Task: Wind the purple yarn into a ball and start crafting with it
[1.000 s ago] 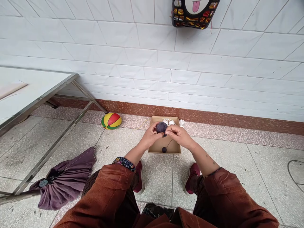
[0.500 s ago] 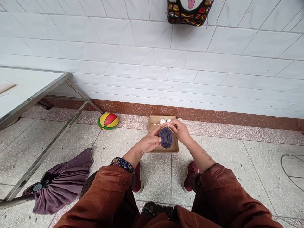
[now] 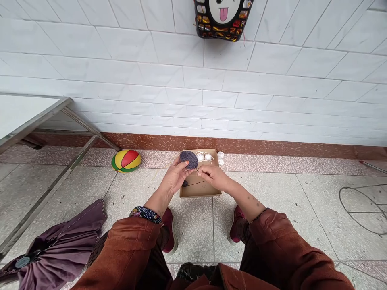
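A dark purple-grey ball of yarn (image 3: 188, 158) is gripped by my left hand (image 3: 174, 175), thumb across its lower side. Close beside it, my right hand (image 3: 213, 176) pinches the dark yarn strand between thumb and fingers. Under both hands a shallow cardboard box (image 3: 201, 195) stands on the floor. White yarn balls (image 3: 204, 156) lie at its far side, with loose white thread around them. A small dark ball (image 3: 184, 183) sits inside at the left, and a dark strand runs across the bottom from it.
More white balls (image 3: 221, 158) lie just right of the box. A colourful ball (image 3: 126, 161) rests by the metal-framed table (image 3: 65, 105) at left. A purple folded umbrella (image 3: 63, 245) lies on the floor. A wire frame (image 3: 364, 211) is at right; a black basket (image 3: 223, 28) hangs on the wall.
The yarn ball has moved left and slightly away from me, and turned onto its side. My right hand has come lower, and the strand now shows. The view has shifted somewhat.
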`<state>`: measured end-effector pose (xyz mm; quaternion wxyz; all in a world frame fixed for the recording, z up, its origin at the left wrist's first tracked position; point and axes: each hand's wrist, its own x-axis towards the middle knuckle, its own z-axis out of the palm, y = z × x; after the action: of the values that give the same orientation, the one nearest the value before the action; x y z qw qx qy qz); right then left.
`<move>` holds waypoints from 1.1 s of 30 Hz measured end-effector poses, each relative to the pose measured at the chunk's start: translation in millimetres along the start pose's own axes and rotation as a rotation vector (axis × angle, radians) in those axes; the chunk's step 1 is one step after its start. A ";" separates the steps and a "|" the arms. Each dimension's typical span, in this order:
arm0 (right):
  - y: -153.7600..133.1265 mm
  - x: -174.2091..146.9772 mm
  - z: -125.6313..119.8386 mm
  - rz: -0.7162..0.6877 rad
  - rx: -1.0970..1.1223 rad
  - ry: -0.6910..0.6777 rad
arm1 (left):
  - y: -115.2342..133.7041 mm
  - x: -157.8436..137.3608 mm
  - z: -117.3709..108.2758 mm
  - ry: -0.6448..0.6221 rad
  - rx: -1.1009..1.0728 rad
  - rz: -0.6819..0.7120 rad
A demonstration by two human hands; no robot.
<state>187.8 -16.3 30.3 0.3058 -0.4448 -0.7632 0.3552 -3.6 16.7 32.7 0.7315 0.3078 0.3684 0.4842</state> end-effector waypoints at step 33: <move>-18.9 -5.5 -12.9 0.042 0.338 -0.074 | -3.5 -1.3 -2.3 -0.042 0.436 0.166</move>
<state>191.6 -24.4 52.0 0.3403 -0.3895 -0.6938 0.5012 -4.2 14.5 29.0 0.6129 0.4977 0.4224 0.4451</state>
